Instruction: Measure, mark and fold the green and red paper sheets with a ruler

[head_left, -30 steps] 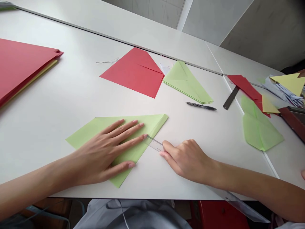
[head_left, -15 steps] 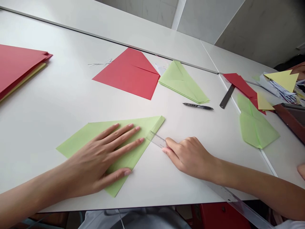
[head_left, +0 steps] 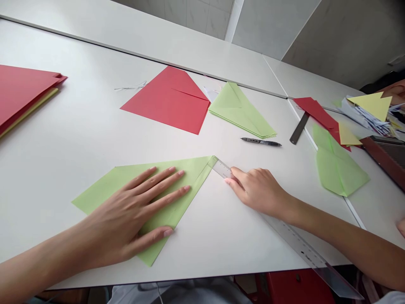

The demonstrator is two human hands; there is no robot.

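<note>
A folded light green paper triangle [head_left: 104,189] lies on the white table [head_left: 79,131] in front of me. My left hand [head_left: 133,215] rests flat on it with fingers spread, pressing it down. My right hand [head_left: 257,190] is closed on a long clear plastic ruler [head_left: 297,242]. The ruler's far tip touches the triangle's upper right corner, and its near end sticks out past the table's front edge.
Further back lie a folded red sheet [head_left: 171,101], a folded green sheet [head_left: 242,110] and a black pen [head_left: 261,142]. A red and yellow paper stack [head_left: 22,95] sits at the left. At the right are a dark ruler [head_left: 299,128], more folded papers [head_left: 340,169] and another person's hand [head_left: 397,90].
My right hand has slid the clear ruler along the paper's right edge, away from me, up to the top corner. My left hand stays flat on the green paper.
</note>
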